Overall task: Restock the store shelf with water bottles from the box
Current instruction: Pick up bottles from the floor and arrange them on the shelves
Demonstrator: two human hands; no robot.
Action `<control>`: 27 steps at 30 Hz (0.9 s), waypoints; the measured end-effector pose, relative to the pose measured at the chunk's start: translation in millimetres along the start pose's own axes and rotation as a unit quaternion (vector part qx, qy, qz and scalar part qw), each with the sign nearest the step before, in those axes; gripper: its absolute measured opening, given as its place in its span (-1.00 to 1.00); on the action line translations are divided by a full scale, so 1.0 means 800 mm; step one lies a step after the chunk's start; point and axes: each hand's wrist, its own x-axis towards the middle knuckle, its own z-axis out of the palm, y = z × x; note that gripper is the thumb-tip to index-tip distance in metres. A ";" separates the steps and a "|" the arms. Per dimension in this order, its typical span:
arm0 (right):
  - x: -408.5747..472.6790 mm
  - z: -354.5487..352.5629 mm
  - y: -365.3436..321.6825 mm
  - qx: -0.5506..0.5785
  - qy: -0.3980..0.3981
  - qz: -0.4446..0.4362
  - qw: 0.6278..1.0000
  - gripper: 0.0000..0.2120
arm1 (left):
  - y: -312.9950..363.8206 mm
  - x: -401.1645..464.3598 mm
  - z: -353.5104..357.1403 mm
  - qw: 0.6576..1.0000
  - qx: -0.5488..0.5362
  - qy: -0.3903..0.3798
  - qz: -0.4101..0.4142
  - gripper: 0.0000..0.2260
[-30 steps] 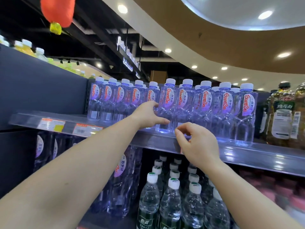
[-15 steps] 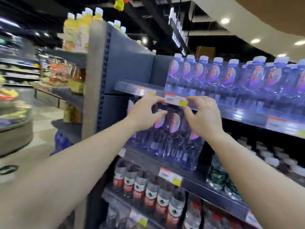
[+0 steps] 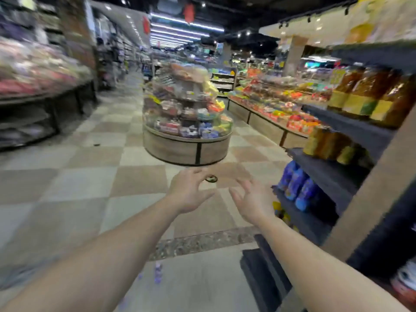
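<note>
My left hand point(image 3: 188, 192) and my right hand point(image 3: 254, 202) are stretched out in front of me over the tiled aisle floor, side by side, fingers spread, with nothing in either. The water-bottle shelf and the box are out of view. The end of a dark shelf unit point(image 3: 351, 176) stands at my right, carrying amber bottles point(image 3: 371, 95) on top and blue packs point(image 3: 297, 188) lower down. The picture is blurred by motion.
A round wooden display stand point(image 3: 186, 147) piled with snacks stands in the middle of the aisle ahead. Long produce and goods tables run along the left point(image 3: 40, 100) and right point(image 3: 270, 122). A small dark object point(image 3: 211, 178) lies on the checkered floor beyond my hands.
The view has swung left, away from the water-bottle shelf to the open aisle. Both hands have left the shelf edge and now hang open in the air.
</note>
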 end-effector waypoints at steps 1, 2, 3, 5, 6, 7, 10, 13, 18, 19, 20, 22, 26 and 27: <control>0.015 0.029 -0.024 0.003 -0.013 -0.021 1.000 -0.53 | -0.034 -0.007 -0.001 0.999 0.016 -0.007 -0.031 -0.49; 0.028 0.056 -0.046 0.005 -0.026 -0.036 0.999 -0.53 | -0.066 -0.013 0.001 0.998 0.027 -0.018 -0.062 -0.48; 0.039 0.081 -0.065 0.007 -0.039 -0.052 0.998 -0.53 | -0.096 -0.018 0.005 0.995 0.035 -0.027 -0.089 -0.46; 0.058 0.131 -0.097 0.006 -0.068 -0.088 0.994 -0.51 | -0.152 -0.022 0.016 0.989 0.062 -0.036 -0.127 -0.44; 0.067 0.158 -0.109 -0.001 -0.085 -0.103 0.991 -0.51 | -0.178 -0.023 0.023 0.986 0.082 -0.040 -0.139 -0.42; 0.075 0.178 -0.118 -0.005 -0.098 -0.111 0.989 -0.50 | -0.197 -0.024 0.029 0.983 0.102 -0.046 -0.148 -0.41; 0.103 0.256 -0.137 0.019 -0.156 -0.110 0.981 -0.47 | -0.255 -0.019 0.053 0.968 0.142 -0.079 -0.190 -0.41; 0.133 0.329 -0.147 0.037 -0.230 -0.120 0.965 -0.46 | -0.313 -0.016 0.079 0.955 0.120 -0.108 -0.248 -0.41; 0.169 0.433 -0.165 0.028 -0.276 -0.154 0.948 -0.47 | -0.399 -0.020 0.122 0.935 0.118 -0.133 -0.308 -0.42; 0.171 0.451 -0.170 0.031 -0.286 -0.158 0.945 -0.47 | -0.414 -0.024 0.130 0.931 0.121 -0.142 -0.314 -0.41; 0.170 0.470 -0.174 0.034 -0.299 -0.160 0.940 -0.48 | -0.428 -0.029 0.139 0.926 0.118 -0.154 -0.323 -0.40; 0.165 0.509 -0.183 0.027 -0.329 -0.161 0.930 -0.47 | -0.458 -0.043 0.158 0.918 0.104 -0.169 -0.343 -0.39; 0.153 0.582 -0.200 -0.004 -0.368 -0.157 0.916 -0.43 | -0.530 -0.070 0.186 0.905 0.076 -0.188 -0.374 -0.41; 0.149 0.597 -0.205 -0.010 -0.372 -0.152 0.916 -0.44 | -0.547 -0.078 0.192 0.903 0.070 -0.196 -0.376 -0.41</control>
